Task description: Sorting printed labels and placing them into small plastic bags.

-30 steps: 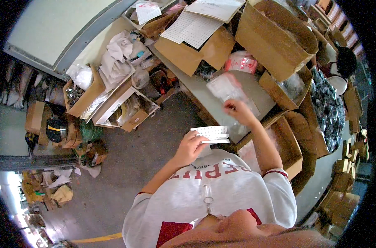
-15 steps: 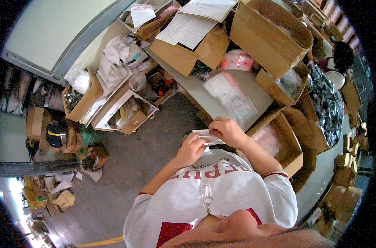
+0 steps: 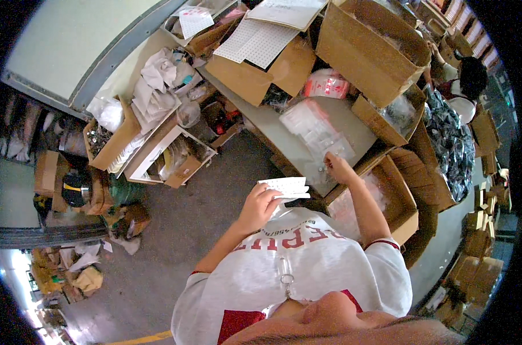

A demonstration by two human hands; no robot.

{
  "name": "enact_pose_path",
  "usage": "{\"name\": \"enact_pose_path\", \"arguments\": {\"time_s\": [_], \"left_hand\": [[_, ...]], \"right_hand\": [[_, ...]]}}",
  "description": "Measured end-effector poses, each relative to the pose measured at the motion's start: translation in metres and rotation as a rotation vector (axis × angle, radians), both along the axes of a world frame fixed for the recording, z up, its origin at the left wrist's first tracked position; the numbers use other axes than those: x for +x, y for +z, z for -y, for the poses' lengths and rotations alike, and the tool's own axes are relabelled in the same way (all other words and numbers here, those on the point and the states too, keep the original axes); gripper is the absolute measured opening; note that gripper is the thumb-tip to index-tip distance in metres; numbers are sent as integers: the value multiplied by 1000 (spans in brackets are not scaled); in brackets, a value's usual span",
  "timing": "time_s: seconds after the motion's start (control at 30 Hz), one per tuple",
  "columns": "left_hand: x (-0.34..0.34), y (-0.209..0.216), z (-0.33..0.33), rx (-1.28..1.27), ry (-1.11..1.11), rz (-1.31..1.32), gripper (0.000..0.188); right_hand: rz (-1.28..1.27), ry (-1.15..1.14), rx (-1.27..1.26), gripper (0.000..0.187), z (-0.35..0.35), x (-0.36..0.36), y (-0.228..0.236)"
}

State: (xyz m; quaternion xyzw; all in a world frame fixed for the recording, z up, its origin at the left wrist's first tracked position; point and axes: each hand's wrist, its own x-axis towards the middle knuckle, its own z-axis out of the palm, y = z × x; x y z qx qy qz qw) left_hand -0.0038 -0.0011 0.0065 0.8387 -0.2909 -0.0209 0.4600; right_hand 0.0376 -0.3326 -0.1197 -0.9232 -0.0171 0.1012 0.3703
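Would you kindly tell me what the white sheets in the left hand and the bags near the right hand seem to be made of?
The white sheets look like matte paper, probably: opaque, thin-edged and without clear shine. The bags look like thin, slightly glossy plastic, since the grey table shows faintly through some; which plastic cannot be told.

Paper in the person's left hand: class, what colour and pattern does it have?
The paper is white with small dark marks; the head view shows it best.
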Motion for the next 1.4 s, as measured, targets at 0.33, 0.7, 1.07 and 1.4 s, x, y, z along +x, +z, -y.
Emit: {"name": "enact_pose_path", "arguments": {"time_s": [0.33, 0.7, 1.07, 1.4], "left_hand": [[-3, 1, -2, -52, 27, -46, 14], [-2, 8, -3, -24, 18, 4, 13], [-7, 6, -5, -26, 63, -34, 14], [-7, 4, -3, -44, 62, -37, 13]], "right_hand": [[-20, -231, -263, 31, 15, 5, 3], [-44, -278, -519, 35, 60, 41, -18], [-207, 12, -560, 30, 11, 79, -2], [-39, -393, -442, 49, 15, 60, 4]]}}
